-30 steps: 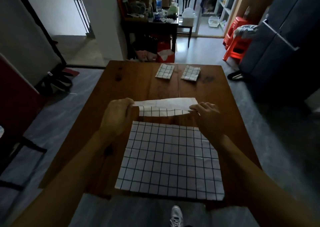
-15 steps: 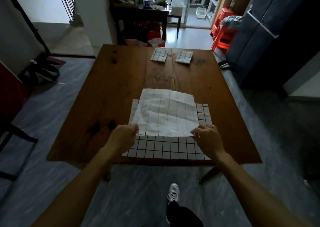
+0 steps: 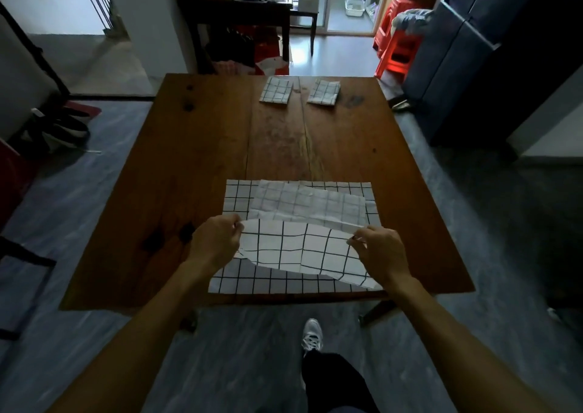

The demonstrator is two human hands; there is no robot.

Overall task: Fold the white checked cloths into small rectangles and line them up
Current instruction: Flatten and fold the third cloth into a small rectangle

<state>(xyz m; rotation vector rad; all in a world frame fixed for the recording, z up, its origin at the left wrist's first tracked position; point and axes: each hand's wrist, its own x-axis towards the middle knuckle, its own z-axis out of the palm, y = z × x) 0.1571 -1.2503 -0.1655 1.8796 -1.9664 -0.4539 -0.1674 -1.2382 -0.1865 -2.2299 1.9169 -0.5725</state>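
Left hand (image 3: 217,242): fingers curled, pinching left corner of checked cloth (image 3: 299,248). Cloth: near edge of wooden table (image 3: 195,166), far part flat with pale underside facing up, pinched edge lifted and doubled toward person, grid side showing; bottom strip flat at table edge. Right hand (image 3: 380,255): thumb and fingers pinching right corner of same lifted edge. Far table edge: first folded cloth (image 3: 276,91), second folded cloth (image 3: 324,92) just beside it, apart, side by side.
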